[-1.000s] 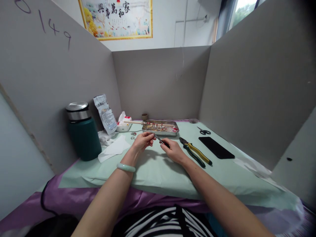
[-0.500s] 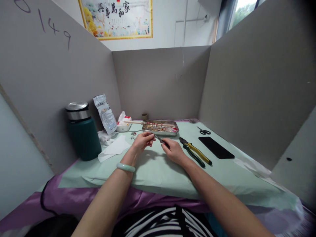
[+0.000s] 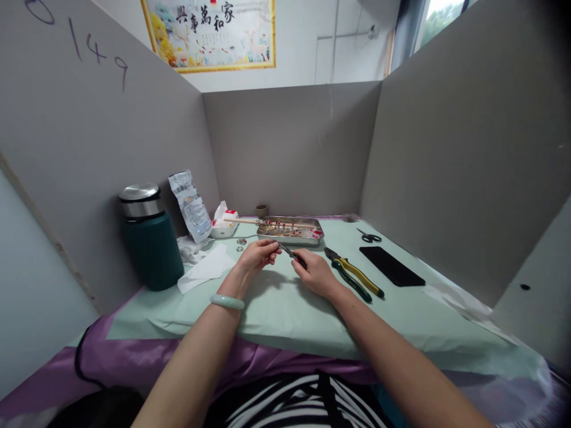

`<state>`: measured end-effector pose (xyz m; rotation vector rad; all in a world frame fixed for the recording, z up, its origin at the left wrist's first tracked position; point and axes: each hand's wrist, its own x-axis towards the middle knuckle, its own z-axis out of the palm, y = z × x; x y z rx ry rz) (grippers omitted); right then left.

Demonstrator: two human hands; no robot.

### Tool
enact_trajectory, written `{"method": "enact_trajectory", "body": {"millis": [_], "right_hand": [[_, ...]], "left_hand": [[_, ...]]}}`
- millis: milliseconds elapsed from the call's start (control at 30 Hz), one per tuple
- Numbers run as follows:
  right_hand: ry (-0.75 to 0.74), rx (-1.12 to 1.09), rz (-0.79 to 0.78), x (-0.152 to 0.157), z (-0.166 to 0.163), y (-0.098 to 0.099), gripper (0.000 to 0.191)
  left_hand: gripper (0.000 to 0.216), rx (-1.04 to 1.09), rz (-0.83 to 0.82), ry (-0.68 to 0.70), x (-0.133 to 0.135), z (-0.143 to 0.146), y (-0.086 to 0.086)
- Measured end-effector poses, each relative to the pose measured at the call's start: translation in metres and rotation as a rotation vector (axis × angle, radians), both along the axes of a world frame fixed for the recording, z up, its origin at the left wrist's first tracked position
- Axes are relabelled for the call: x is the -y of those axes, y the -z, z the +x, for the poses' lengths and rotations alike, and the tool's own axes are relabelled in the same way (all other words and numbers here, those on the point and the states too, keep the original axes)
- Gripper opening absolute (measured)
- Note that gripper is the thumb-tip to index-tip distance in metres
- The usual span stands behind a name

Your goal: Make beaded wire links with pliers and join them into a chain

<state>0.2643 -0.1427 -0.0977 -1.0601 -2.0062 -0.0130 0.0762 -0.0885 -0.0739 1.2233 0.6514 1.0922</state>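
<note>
My right hand [image 3: 312,272] is wrapped round a pair of slim-nosed pliers [image 3: 286,250] with a dark handle, partly hidden by the palm. The metal tip points up and left, meeting the fingertips of my left hand [image 3: 259,254]. Thumb and forefinger of that left hand are pinched together at the tip; whatever they hold is too small to make out. Just beyond both hands lies a metal tray [image 3: 289,241] with red and gold beads and small parts. A few small rings [image 3: 241,242] lie on the cloth left of my left hand.
Large green-and-yellow pliers [image 3: 354,276] lie right of my right hand, beside a black phone-like slab [image 3: 391,266] and scissors [image 3: 369,236]. A thin stick [image 3: 241,221] rests across the tray. Leftward are a green flask [image 3: 154,246], white paper [image 3: 207,268] and an upright pouch [image 3: 191,205]. Grey partitions enclose the table.
</note>
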Motion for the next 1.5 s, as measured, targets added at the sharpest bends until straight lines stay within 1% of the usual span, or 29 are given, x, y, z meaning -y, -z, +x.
{"method": "enact_trajectory", "body": {"millis": [200, 300, 400, 567, 800, 1500], "right_hand": [[-0.073, -0.127, -0.146, 0.0032, -0.0026, -0.0055, 0.019], [-0.093, -0.162, -0.183, 0.0052, -0.0028, -0.0079, 0.020], [-0.092, -0.171, -0.179, 0.0044, -0.0026, -0.0071, 0.021], [-0.054, -0.153, -0.121, 0.0019, -0.0024, -0.0048, 0.020], [-0.089, -0.190, -0.204, 0.0048, -0.0030, -0.0084, 0.022], [-0.068, -0.165, -0.170, 0.0007, -0.0027, -0.0043, 0.020]], "left_hand": [[0.024, 0.003, 0.015, -0.002, 0.0042, 0.0015, -0.0018], [0.026, 0.000, 0.022, -0.014, 0.0053, 0.0025, -0.0025], [0.027, -0.011, 0.041, -0.031, 0.0058, 0.0035, -0.0026], [0.028, -0.063, 0.076, -0.029, 0.0055, 0.0042, -0.0014], [0.031, -0.023, 0.080, -0.049, 0.0022, 0.0029, 0.0011], [0.034, -0.037, 0.112, -0.072, -0.0004, 0.0039, 0.0038]]}}
